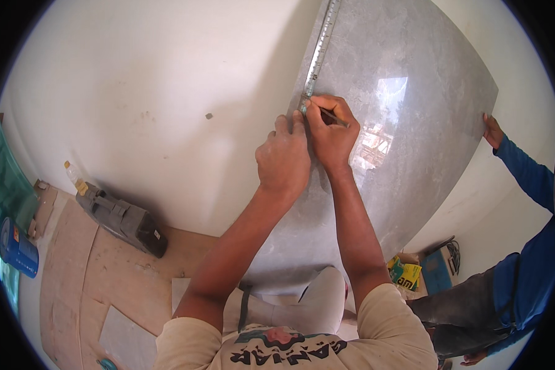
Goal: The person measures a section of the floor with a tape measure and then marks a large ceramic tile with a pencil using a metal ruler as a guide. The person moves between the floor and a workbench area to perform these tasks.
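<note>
A large grey, glossy marble-look slab stands tilted in front of me. Along its left edge runs a measuring tape, with its lower end under my fingers. My left hand is at that edge, its fingertips pressing the tape's end; its thumb is hidden. My right hand pinches a thin dark pencil, with the tip close to the tape beside my left fingertips. The pencil's point is covered by my fingers.
At right, a co-worker in a blue sleeve steadies the slab's far edge with one hand. On the floor are a black tool case, a bottle, a blue bucket, a tile piece and a yellow-green packet.
</note>
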